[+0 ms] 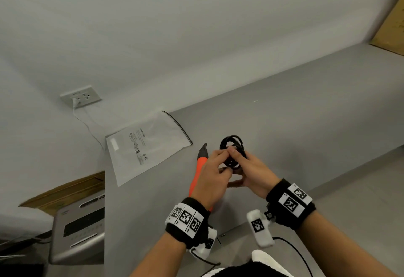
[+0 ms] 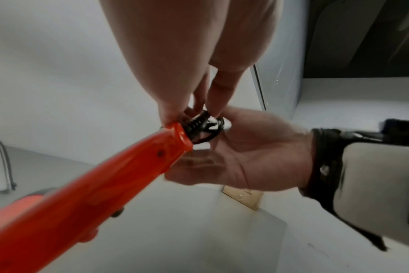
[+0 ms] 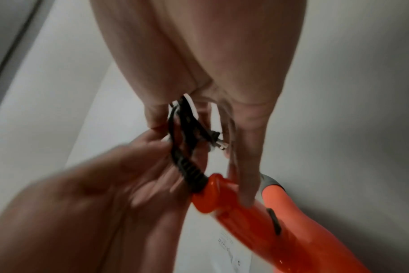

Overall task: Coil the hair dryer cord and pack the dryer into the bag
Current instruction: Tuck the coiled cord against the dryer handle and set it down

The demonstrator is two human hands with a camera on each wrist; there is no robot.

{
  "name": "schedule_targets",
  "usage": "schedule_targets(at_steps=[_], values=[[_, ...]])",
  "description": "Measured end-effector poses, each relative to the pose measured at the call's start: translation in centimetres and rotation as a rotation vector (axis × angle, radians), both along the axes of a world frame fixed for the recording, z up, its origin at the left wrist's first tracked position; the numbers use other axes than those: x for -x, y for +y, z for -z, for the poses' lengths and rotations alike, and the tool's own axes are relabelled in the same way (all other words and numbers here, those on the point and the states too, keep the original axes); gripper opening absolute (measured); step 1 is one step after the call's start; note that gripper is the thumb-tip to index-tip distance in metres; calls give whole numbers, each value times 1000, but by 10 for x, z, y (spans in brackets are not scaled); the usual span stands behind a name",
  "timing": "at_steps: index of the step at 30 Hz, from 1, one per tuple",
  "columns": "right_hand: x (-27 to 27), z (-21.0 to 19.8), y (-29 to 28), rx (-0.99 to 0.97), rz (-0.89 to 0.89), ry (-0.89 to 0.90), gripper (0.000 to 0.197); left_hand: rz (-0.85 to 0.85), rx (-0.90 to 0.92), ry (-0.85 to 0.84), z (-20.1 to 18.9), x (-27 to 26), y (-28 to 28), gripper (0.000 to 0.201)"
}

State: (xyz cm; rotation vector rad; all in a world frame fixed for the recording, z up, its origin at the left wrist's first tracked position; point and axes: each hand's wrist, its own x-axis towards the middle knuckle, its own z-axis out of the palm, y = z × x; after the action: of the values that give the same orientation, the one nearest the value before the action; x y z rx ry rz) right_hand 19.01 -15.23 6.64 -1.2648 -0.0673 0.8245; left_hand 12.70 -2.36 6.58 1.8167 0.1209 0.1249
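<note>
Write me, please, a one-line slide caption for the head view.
Left hand and right hand hold the coiled cord of the orange hair dryer over the table, the bag lying flat nearby.

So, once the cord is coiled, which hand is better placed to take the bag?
Left, probably. Both hands pinch the cord, but the bag lies flat to the left, nearer the left hand; the right hand would have to cross over the dryer.

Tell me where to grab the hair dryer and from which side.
Probably the orange handle just below its ribbed cord collar, taken from the left by the left hand: it is a long straight bar, and the coiled cord and right hand crowd the right.
</note>
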Motion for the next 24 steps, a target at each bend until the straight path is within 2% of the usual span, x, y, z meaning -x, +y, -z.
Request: schedule_targets(at_steps=[3, 7, 11, 14, 17, 20, 24], values=[[-8, 9, -6, -40, 48, 76, 32, -53, -83, -43, 1, 4, 13, 55], [-12, 23, -6, -35, 111, 111, 29, -208, -245, 62, 20, 12, 44, 51], [-11, 32, -6, -45, 145, 125, 31, -48, -452, 305, 48, 27, 72, 65], [-7, 39, -5, -64, 136, 130, 37, 49, -380, 442, 70, 35, 79, 66], [0, 52, 1, -120, 118, 124, 47, -25, -374, 482, 88, 36, 76, 55], [3, 63, 6, -110, 116, 83, 54, -21, -371, 508, 94, 35, 72, 55], [2, 69, 11, -41, 136, 76, 46, 12, -407, 541, 93, 30, 70, 56]])
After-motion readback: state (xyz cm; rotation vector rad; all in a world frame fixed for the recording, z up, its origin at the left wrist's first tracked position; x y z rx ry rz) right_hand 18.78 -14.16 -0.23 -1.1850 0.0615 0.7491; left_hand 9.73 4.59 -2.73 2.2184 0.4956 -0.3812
